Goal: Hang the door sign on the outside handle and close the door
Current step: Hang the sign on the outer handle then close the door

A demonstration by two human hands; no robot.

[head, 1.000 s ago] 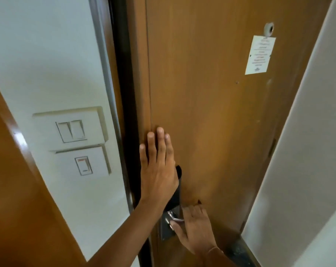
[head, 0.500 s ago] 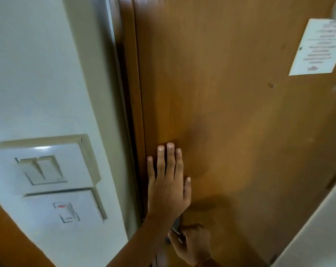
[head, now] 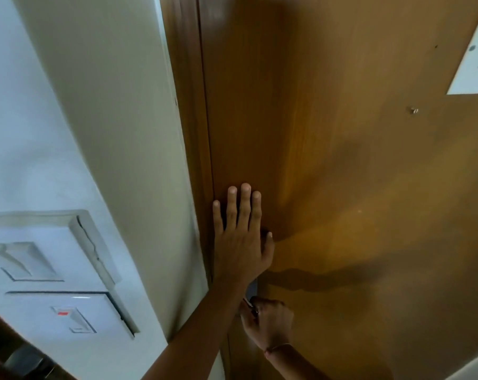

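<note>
The brown wooden door fills the middle and right of the view, and its left edge sits against the frame with no dark gap showing. My left hand lies flat on the door near that edge, fingers spread and pointing up. Below it, my right hand is closed around the metal inside handle, of which only a small silver bit shows. A dark lock plate peeks out between the two hands. The door sign and the outside handle are out of sight.
A white wall with two switch plates stands left of the frame. A white paper notice is stuck on the door at the upper right. A dark wooden edge crosses the bottom left corner.
The dark gap between door and frame has closed. The view has moved closer to the door. My right hand has gone from resting on the handle to curling around it.
</note>
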